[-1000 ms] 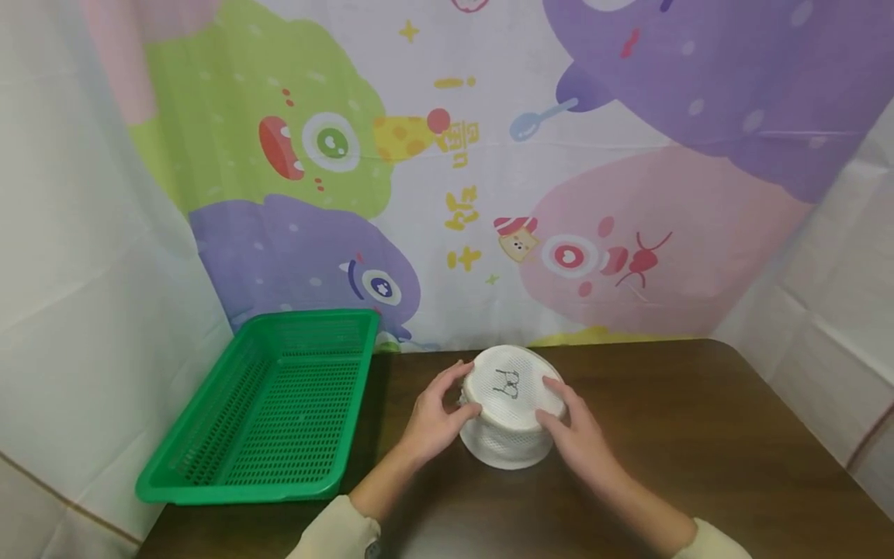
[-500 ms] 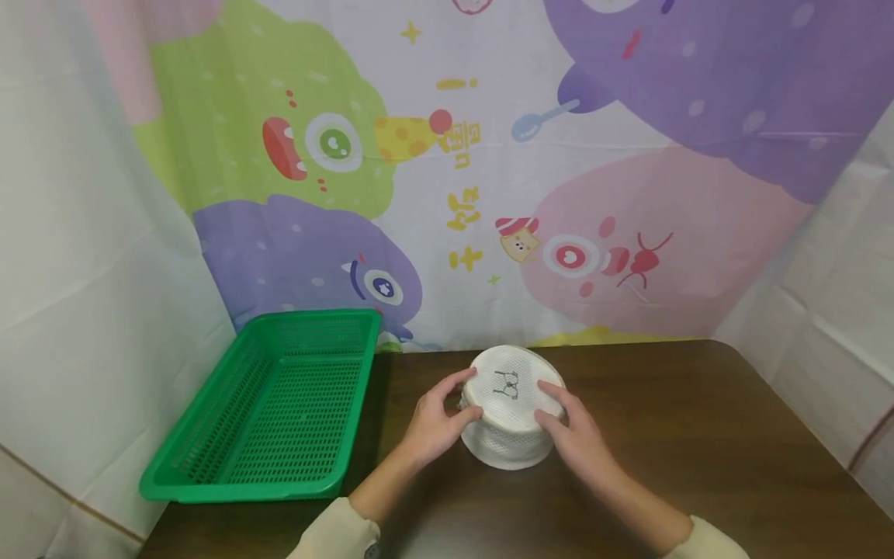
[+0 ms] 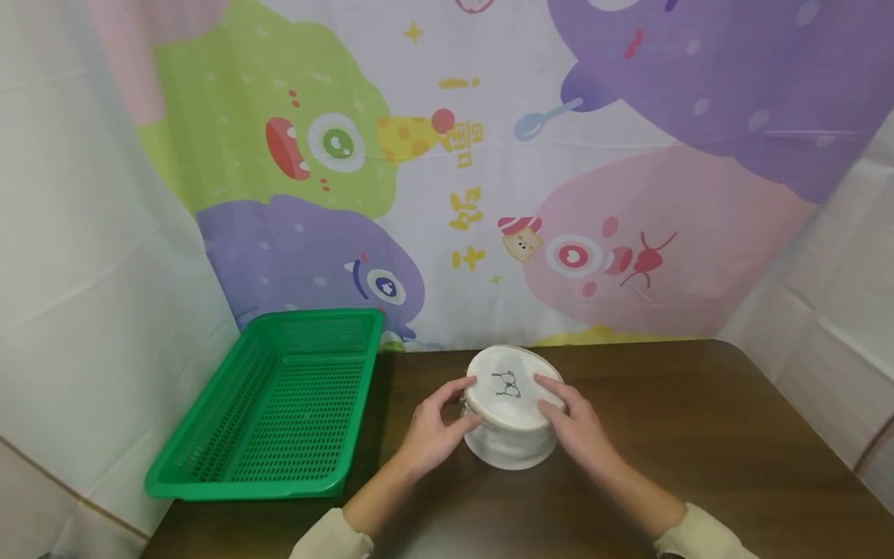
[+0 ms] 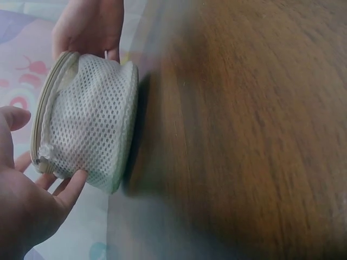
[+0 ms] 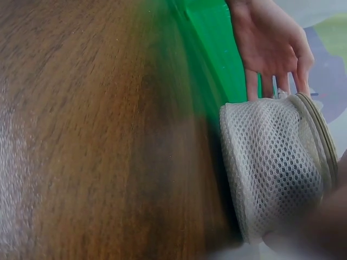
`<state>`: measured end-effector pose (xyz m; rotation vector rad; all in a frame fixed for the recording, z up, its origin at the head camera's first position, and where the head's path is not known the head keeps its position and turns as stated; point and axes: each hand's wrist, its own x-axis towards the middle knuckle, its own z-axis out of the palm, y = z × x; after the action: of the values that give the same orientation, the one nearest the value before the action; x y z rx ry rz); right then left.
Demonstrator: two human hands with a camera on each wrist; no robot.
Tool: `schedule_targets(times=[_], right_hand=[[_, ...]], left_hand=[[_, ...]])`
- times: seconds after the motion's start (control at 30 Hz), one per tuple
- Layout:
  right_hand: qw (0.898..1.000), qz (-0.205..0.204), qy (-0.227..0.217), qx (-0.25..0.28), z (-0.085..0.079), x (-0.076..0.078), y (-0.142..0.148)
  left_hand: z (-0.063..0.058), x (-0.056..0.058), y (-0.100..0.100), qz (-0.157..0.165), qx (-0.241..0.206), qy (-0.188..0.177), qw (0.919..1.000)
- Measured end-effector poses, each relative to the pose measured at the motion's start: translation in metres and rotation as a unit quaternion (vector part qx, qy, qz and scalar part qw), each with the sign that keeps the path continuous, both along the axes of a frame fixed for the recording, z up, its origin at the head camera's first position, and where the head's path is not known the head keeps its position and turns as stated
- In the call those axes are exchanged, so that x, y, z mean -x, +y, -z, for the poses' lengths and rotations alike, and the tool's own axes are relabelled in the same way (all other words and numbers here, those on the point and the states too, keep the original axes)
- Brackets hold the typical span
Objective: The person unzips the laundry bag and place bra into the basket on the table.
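A round white mesh laundry bag (image 3: 513,446), with a dark line drawing like a bra on its lid, stands upright on the brown table. My left hand (image 3: 427,436) is at its left side, fingers against the mesh. In the left wrist view, the left thumb (image 4: 17,117) is raised off the zipped rim (image 4: 46,108). From the other side, my right hand (image 3: 583,435) reaches over the lid, thumb and index finger spread on its edge. Part of the right hand is hidden behind the bag in the left wrist view.
A green plastic basket (image 3: 361,404) with slotted walls and floor stands to the left on the table (image 3: 705,435). Behind the table hangs a cartoon-printed curtain (image 3: 468,310). White sheeting (image 3: 105,310) covers the left and right sides.
The bag stays in nearly the same place between my hands. My right thumb and fingers have shifted slightly on the lid, and the view has moved a little.
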<state>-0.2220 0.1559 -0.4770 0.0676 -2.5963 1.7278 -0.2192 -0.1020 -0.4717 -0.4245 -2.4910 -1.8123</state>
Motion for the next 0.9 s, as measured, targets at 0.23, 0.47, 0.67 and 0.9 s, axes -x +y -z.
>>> schedule_targets(times=[0.23,0.47,0.67,0.9], right_hand=[[1.000,0.000,0.004,-0.005,-0.006,-0.003,-0.001],[0.999,0.007,0.041,-0.014,-0.004,-0.009,0.003],[0.996,0.002,0.086,-0.011,0.008,-0.011,0.004],[0.995,0.014,0.090,-0.040,0.050,0.008,0.011]], left_hand=[[0.002,0.004,0.002,-0.009,0.001,0.033,0.9994],[-0.002,0.012,0.005,-0.018,-0.010,0.045,0.9988],[0.000,0.018,0.007,-0.021,0.017,0.040,0.9988],[0.001,0.018,0.009,-0.012,0.028,0.040,0.9987]])
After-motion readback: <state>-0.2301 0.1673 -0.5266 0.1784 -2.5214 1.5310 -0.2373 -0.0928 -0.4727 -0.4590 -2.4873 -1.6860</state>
